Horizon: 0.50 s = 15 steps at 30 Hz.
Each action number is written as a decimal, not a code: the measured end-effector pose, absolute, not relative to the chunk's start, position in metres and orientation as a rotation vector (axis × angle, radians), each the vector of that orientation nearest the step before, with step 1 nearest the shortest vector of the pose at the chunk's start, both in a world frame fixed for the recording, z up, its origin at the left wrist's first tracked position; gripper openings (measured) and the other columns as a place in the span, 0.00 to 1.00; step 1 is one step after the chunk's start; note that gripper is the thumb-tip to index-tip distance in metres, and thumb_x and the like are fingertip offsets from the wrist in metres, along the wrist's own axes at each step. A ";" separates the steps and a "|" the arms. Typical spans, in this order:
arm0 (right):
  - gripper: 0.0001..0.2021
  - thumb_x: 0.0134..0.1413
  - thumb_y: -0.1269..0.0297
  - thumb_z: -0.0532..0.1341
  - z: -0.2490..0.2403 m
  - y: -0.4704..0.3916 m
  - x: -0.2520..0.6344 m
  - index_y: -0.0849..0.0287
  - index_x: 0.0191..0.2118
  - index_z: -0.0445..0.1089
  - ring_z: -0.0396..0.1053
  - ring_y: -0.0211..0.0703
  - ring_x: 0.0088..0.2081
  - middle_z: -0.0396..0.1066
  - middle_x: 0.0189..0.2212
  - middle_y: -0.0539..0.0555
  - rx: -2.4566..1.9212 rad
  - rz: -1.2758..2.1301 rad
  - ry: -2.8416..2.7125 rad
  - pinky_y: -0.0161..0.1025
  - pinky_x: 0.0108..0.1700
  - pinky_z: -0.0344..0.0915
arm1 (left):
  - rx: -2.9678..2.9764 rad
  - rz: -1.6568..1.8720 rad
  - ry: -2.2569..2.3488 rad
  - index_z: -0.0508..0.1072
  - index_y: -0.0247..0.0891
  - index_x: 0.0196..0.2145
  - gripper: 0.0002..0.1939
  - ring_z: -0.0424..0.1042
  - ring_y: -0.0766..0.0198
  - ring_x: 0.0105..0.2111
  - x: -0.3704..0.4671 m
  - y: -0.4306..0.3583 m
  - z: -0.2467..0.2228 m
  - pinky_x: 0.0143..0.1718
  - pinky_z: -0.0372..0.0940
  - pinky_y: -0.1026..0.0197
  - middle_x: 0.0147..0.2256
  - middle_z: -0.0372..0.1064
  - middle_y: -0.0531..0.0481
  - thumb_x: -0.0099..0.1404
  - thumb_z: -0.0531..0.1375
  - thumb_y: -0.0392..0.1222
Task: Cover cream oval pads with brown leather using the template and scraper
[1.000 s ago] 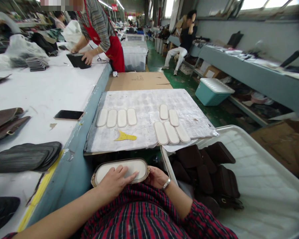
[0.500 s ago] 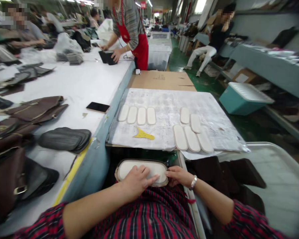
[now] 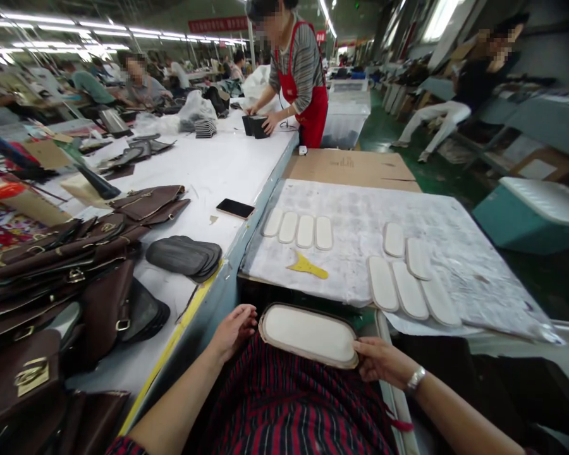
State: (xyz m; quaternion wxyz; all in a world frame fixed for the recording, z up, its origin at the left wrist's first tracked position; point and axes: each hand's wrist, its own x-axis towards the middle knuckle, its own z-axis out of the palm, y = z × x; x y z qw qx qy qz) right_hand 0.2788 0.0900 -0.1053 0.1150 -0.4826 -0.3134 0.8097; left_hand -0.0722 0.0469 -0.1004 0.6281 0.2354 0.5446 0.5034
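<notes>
A long white oval panel [image 3: 308, 333] with a brownish rim lies over my lap, tilted down to the right. My right hand [image 3: 382, 361] grips its right end, thumb on top and fingers below. Just off its left end is my left hand [image 3: 237, 330], fingers loosely bent and apart from the panel, with nothing seen in them. On the paper-covered board [image 3: 351, 212] ahead lie several similar white oval pieces [image 3: 305, 231], and another group of white ovals [image 3: 410, 289] partly overlaps at the right. Between the groups rests a yellow flat piece [image 3: 308, 265].
Brown leather bags [image 3: 109, 303] and a stack of dark oval pieces [image 3: 183, 256] cover the left table. A phone [image 3: 236, 208] lies near its edge. Dark pieces [image 3: 502, 379] fill a bin at my right. A person in a red apron [image 3: 313, 107] works ahead.
My left hand has come off the panel's top and moved to its left side. My right hand still holds the right end. The view has swung left, showing more of the bags.
</notes>
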 end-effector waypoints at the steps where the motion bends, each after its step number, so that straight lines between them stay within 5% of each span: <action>1: 0.16 0.45 0.53 0.63 -0.106 0.091 0.279 0.62 0.29 0.63 0.67 0.31 0.19 0.68 0.22 0.49 -1.412 2.375 -0.913 0.29 0.23 0.64 | 0.529 1.106 1.180 0.65 0.36 0.34 0.14 0.65 0.68 0.28 -0.071 0.050 -0.107 0.28 0.62 0.65 0.29 0.63 0.52 0.56 0.59 0.49; 10: 0.17 0.44 0.52 0.63 -0.104 0.097 0.279 0.62 0.28 0.63 0.68 0.33 0.21 0.69 0.21 0.50 -1.410 2.422 -0.920 0.30 0.25 0.64 | 0.564 0.979 0.950 0.60 0.37 0.30 0.16 0.62 0.71 0.23 -0.063 0.064 -0.124 0.27 0.61 0.66 0.24 0.59 0.57 0.54 0.61 0.50; 15: 0.19 0.42 0.48 0.63 -0.103 0.097 0.279 0.61 0.27 0.62 0.68 0.33 0.19 0.68 0.21 0.50 -1.516 2.380 -0.976 0.31 0.24 0.65 | 0.666 0.864 1.013 0.60 0.37 0.29 0.13 0.58 0.75 0.20 -0.074 0.078 -0.115 0.20 0.55 0.73 0.22 0.58 0.59 0.53 0.63 0.41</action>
